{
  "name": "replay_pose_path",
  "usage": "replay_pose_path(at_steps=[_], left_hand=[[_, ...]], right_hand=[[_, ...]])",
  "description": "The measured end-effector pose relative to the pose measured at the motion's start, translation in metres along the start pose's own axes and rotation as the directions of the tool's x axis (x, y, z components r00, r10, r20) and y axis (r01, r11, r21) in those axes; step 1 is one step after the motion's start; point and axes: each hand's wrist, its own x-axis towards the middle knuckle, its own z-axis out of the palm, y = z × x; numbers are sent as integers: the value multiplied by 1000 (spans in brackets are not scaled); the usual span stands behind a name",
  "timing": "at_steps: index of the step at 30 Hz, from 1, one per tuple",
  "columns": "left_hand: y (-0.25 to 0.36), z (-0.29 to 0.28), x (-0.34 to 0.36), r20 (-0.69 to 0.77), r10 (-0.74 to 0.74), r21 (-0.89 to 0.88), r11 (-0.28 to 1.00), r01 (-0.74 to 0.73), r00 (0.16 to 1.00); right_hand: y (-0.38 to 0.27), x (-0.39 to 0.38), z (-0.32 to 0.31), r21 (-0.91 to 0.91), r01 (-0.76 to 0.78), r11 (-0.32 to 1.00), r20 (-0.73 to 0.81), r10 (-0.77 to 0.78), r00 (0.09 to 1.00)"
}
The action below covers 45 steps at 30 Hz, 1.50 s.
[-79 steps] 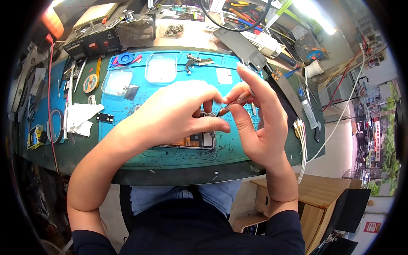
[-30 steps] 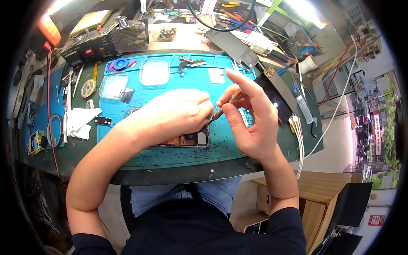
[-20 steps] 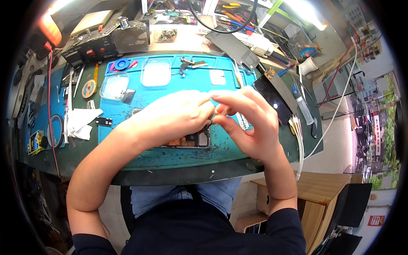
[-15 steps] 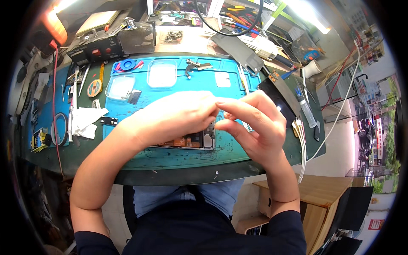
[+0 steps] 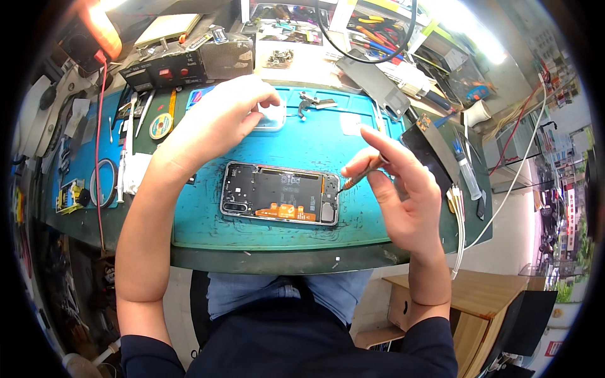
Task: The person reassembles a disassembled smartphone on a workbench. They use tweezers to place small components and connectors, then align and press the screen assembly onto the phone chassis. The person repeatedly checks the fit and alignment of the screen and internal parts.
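An opened smartphone [image 5: 265,189] lies on the blue work mat [image 5: 252,236], its battery, orange flex and camera module exposed. My right hand [image 5: 406,189] is closed around a slim screwdriver [image 5: 359,178], whose dark tip comes down at the phone's right end; I cannot tell whether it touches. My left hand [image 5: 220,116] reaches over the far part of the mat, thumb and fingers curled together beside a clear plastic box [image 5: 271,120]. Whatever the left fingertips hold, if anything, is too small to make out.
Small metal parts [image 5: 309,104] sit on the mat's far side. A dark phone panel [image 5: 372,85] leans at the back right, near a syringe [image 5: 466,167] and white cables [image 5: 459,233]. A solder wick spool [image 5: 161,126] and a red wire [image 5: 101,157] are at the left.
My left hand has moved left and away from my right hand, over to the plastic box. The phone and the screwdriver now show plainly; the whole view has shifted slightly.
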Motion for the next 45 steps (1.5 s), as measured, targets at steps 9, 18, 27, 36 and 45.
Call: replay_pose_path(at_steps=[9, 18, 27, 36, 45], left_hand=[[83, 12, 6, 339, 1, -716, 649, 257, 941], [99, 18, 11, 441, -89, -698, 592, 403, 893], [96, 29, 9, 341, -44, -641, 719, 266, 939], [96, 37, 10, 162, 0, -664, 740, 109, 987], [93, 26, 11, 365, -79, -428, 871, 243, 928]], right_hand=[[-2, -1, 6, 115, -66, 991, -25, 69, 997], [-9, 5, -2, -73, 34, 997, 36, -31, 999], [-5, 1, 3, -19, 3, 1000, -6, -3, 1000], [-1, -1, 2, 5, -4, 1000, 13, 4, 1000], [1, 0, 5, -34, 86, 996, -60, -88, 994]])
